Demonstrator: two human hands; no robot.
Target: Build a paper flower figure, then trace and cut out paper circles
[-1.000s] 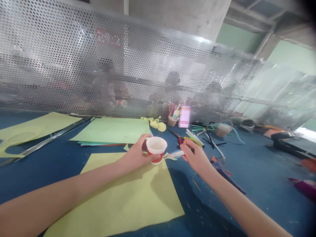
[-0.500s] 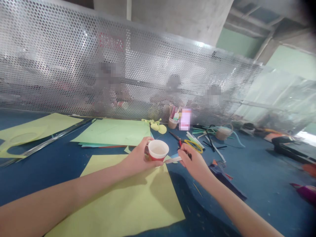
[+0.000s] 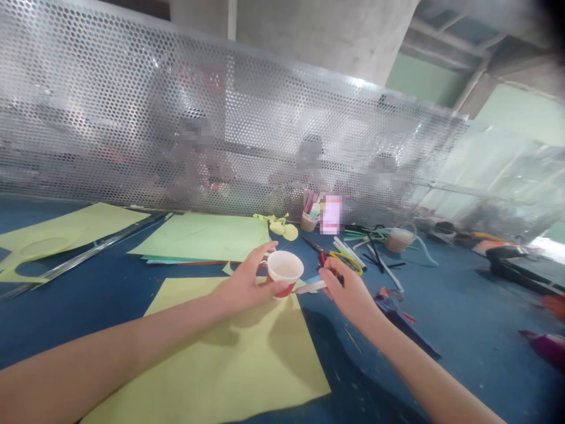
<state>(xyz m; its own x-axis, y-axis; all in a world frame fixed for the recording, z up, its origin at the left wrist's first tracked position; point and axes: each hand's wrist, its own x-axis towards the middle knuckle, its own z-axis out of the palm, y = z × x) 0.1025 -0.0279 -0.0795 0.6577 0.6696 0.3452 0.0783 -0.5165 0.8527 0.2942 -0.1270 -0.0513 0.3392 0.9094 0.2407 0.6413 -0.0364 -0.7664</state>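
A small white-and-red paper cup (image 3: pixel 285 268) stands upright at the far right corner of a yellow paper sheet (image 3: pixel 220 359). My left hand (image 3: pixel 251 280) curls round the cup's left side, its thumb across the front and its fingers lifted a little near the rim. Pinched in my right hand (image 3: pixel 342 288) is a slim white pen (image 3: pixel 311 287), its tip pointing at the cup's base on the sheet. Behind that hand lie scissors with yellow handles (image 3: pixel 353 259).
Green sheets (image 3: pixel 203 235) are stacked at the back, with yellow cut-outs (image 3: pixel 285 228) beside them. A cup of pens (image 3: pixel 309 219) and a phone (image 3: pixel 331 215) stand by the perforated metal screen (image 3: pixel 132 118). Pipe cleaners (image 3: pixel 379 259) and a dark blue cloth-like item (image 3: pixel 406 324) lie right.
The fingers of my left hand have lifted and loosened around the cup, and the thumb has risen on its front. The cup has shifted very slightly right. My right hand stays almost still.
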